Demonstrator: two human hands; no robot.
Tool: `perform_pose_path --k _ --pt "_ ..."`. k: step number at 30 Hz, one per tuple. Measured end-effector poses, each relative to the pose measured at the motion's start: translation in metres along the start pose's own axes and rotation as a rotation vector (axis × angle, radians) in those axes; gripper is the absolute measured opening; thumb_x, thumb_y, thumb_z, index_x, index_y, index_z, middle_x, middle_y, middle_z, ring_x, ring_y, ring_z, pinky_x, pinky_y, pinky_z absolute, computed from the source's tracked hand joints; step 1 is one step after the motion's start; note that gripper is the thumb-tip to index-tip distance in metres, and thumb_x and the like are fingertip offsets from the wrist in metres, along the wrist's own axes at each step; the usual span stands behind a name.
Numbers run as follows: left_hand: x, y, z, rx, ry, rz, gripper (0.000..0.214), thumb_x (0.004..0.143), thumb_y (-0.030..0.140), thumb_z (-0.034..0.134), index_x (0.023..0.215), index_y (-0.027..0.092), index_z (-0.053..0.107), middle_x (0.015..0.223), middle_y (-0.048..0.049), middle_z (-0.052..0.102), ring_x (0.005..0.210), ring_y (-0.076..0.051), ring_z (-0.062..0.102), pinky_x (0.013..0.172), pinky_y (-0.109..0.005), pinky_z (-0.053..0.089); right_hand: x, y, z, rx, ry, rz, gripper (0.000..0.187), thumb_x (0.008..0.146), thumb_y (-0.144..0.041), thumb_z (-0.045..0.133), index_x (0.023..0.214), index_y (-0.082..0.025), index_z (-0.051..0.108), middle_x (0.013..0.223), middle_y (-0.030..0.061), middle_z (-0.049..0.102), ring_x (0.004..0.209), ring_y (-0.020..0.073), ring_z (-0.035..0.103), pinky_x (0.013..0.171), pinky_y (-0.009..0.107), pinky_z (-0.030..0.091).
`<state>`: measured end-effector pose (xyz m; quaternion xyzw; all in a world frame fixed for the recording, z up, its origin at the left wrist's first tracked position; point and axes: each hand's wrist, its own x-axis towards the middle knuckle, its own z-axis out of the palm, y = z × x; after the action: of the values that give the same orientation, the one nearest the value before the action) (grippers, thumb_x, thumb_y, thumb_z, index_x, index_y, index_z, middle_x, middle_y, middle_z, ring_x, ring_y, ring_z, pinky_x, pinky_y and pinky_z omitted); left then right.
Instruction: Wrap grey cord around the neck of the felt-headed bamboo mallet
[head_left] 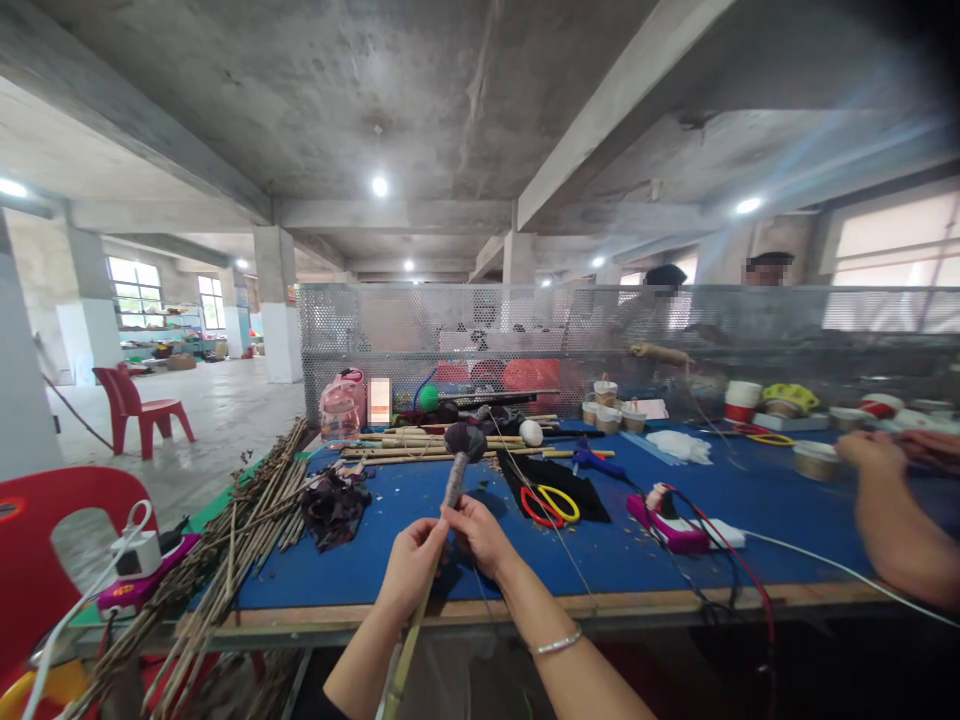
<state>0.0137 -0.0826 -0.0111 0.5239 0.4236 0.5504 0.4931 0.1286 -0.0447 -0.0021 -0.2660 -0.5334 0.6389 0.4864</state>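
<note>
Far left, a loose bundle of twigs (225,560) juts over the near edge of the blue surface (420,560); a nudge could spill it. Centre, the left hand (409,570) is closed around a stick (442,530), dark wad (465,440) on top; the right hand (480,535) pinches its wrapped shaft. Loosen either grip and the wrap may unwind. Right, a co-worker's arm (892,520) nears trailing cables (742,570), a likely snag.

Both forearms reach forward and the hands meet close together above the near edge of the tabletop. The left hand (411,566) is curled closed, and the right hand (478,535) beside it pinches with bent fingers.
</note>
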Motion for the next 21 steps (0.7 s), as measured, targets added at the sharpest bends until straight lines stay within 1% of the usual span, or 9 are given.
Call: perform_pose_path --k 2,3,6,9,11,12,16,19,21 --pt "0.001 -0.001 0.001 -0.012 0.061 0.046 0.041 0.058 0.044 0.068 0.081 0.012 0.057 0.053 0.0046 0.051 0.041 -0.006 0.042 0.039 -0.017 0.030 0.001 0.002 0.001 0.001 0.017 -0.028 0.036 0.060 -0.039 0.071 0.073 -0.016 0.046 0.055 -0.0040 0.051 0.045 0.0065 0.044 0.041 0.019 0.027" --pt "0.001 -0.002 0.001 -0.019 0.085 0.053 0.041 0.056 0.041 0.071 0.081 0.012 0.057 0.053 0.0049 0.051 0.041 -0.005 0.042 0.039 -0.017 0.030 0.002 0.001 0.001 -0.008 0.023 -0.031 0.036 0.060 -0.039 0.070 0.072 -0.015 0.046 0.056 -0.0037 0.052 0.045 0.0063 0.044 0.041 0.019 0.026" --pt "0.000 -0.002 0.001 -0.033 0.125 0.038 0.038 0.058 0.041 0.070 0.078 0.011 0.057 0.053 0.0032 0.052 0.043 -0.006 0.044 0.041 -0.017 0.033 0.008 -0.006 -0.001 -0.109 0.000 0.027 0.034 0.062 -0.040 0.069 0.072 -0.016 0.046 0.048 -0.0068 0.046 0.035 0.0032 0.032 0.036 0.020 0.017" --pt "0.002 0.000 0.001 -0.066 0.131 0.008 0.038 0.061 0.044 0.066 0.079 0.012 0.057 0.057 0.0016 0.055 0.045 -0.007 0.048 0.042 -0.018 0.037 0.018 -0.018 -0.007 -0.188 -0.135 0.153 0.032 0.063 -0.039 0.068 0.074 -0.016 0.048 0.041 -0.0105 0.036 0.031 0.0021 0.020 0.034 0.021 0.008" --pt "0.005 0.002 0.001 -0.090 0.114 -0.009 0.038 0.063 0.047 0.062 0.079 0.012 0.056 0.061 0.0008 0.056 0.045 -0.007 0.048 0.041 -0.019 0.038 0.025 -0.022 -0.013 -0.183 -0.228 0.234 0.032 0.063 -0.038 0.068 0.077 -0.016 0.050 0.040 -0.0116 0.031 0.032 0.0022 0.017 0.034 0.021 0.005" --pt "0.007 0.002 0.002 -0.092 0.099 -0.024 0.038 0.065 0.048 0.060 0.078 0.013 0.056 0.062 0.0003 0.057 0.044 -0.007 0.049 0.040 -0.019 0.038 0.027 -0.022 -0.017 -0.173 -0.247 0.256 0.032 0.063 -0.037 0.069 0.078 -0.016 0.050 0.040 -0.0119 0.030 0.032 0.0022 0.016 0.034 0.021 0.004" --pt "0.016 0.002 0.006 0.032 0.060 -0.086 0.034 0.068 0.047 0.056 0.073 0.014 0.054 0.058 0.0006 0.055 0.044 -0.009 0.049 0.040 -0.019 0.039 0.029 -0.011 -0.027 -0.126 -0.191 0.249 0.033 0.065 -0.041 0.067 0.068 -0.017 0.043 0.040 -0.0118 0.028 0.032 0.0024 0.015 0.033 0.021 0.004" --pt "0.017 -0.001 0.006 0.148 0.126 -0.026 0.033 0.065 0.045 0.060 0.074 0.014 0.055 0.053 0.0038 0.050 0.041 -0.008 0.045 0.038 -0.019 0.038 0.025 -0.005 -0.028 -0.111 -0.174 0.235 0.036 0.066 -0.043 0.065 0.065 -0.018 0.041 0.040 -0.0116 0.028 0.032 0.0023 0.015 0.033 0.021 0.004" --pt "0.016 -0.003 0.004 0.169 0.154 0.006 0.035 0.062 0.045 0.063 0.075 0.014 0.056 0.053 0.0043 0.049 0.041 -0.007 0.044 0.038 -0.019 0.037 0.023 -0.005 -0.026 -0.119 -0.179 0.232 0.036 0.066 -0.044 0.065 0.065 -0.017 0.041 0.040 -0.0114 0.029 0.032 0.0019 0.015 0.034 0.021 0.004"
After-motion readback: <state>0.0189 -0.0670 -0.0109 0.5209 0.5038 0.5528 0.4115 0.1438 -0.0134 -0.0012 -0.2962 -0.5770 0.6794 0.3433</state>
